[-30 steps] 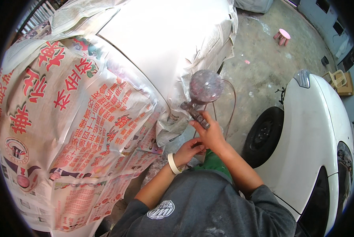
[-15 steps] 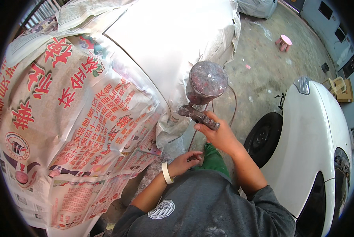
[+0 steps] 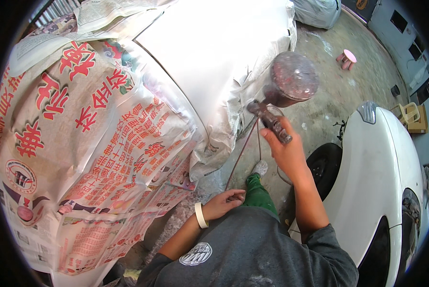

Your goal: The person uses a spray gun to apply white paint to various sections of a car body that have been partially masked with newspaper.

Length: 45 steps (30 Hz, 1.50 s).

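- Our right hand (image 3: 289, 152) is closed around the spray gun (image 3: 272, 122), whose round, stained cup (image 3: 295, 79) sits at its far end.
- We have the gun out in front, between the white panel (image 3: 205, 52) and the white car (image 3: 382, 158).
- Our left hand (image 3: 222, 203) curls loosely near our waist; we cannot tell whether it holds the thin hose (image 3: 240, 156).

From afar I see red and white.
Red-printed beige paper (image 3: 83, 150) — speckled red-brown paint cup (image 3: 295, 76) — green trousers (image 3: 261, 195), pink stool (image 3: 349, 56), white car (image 3: 365, 167).
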Each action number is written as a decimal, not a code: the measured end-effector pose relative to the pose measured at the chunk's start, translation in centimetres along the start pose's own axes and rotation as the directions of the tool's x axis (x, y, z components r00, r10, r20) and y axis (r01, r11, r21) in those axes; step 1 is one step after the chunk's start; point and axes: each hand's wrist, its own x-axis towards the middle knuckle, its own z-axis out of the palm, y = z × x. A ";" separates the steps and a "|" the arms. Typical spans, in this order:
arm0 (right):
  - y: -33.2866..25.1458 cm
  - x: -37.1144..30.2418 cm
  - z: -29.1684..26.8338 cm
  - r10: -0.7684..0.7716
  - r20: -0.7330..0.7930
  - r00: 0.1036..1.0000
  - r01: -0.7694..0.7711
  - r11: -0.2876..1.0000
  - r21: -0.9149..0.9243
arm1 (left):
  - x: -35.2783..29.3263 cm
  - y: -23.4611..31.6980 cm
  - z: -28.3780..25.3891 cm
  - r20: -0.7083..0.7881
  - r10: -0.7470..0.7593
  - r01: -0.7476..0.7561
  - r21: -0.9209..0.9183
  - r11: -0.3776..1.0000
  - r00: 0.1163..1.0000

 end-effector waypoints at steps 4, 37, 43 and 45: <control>-2.5 -1.1 -0.5 0.026 0.258 0.966 -0.039 0.998 0.044 | 0.3 0.8 -0.1 0.015 0.005 -0.006 0.026 1.000 1.000; -6.8 3.3 -2.7 0.028 -0.039 0.999 -0.025 0.998 0.061 | -0.5 3.7 -0.7 0.060 0.068 -0.070 0.032 0.997 0.996; -7.4 2.9 -2.0 -0.034 -0.066 0.997 0.036 0.999 0.024 | -0.8 3.6 -0.9 0.213 0.185 -0.231 0.217 0.949 0.959; -7.7 2.6 -1.6 -0.042 0.024 0.999 0.041 0.997 0.063 | -0.9 3.8 -0.8 0.222 0.212 -0.271 0.285 0.919 0.952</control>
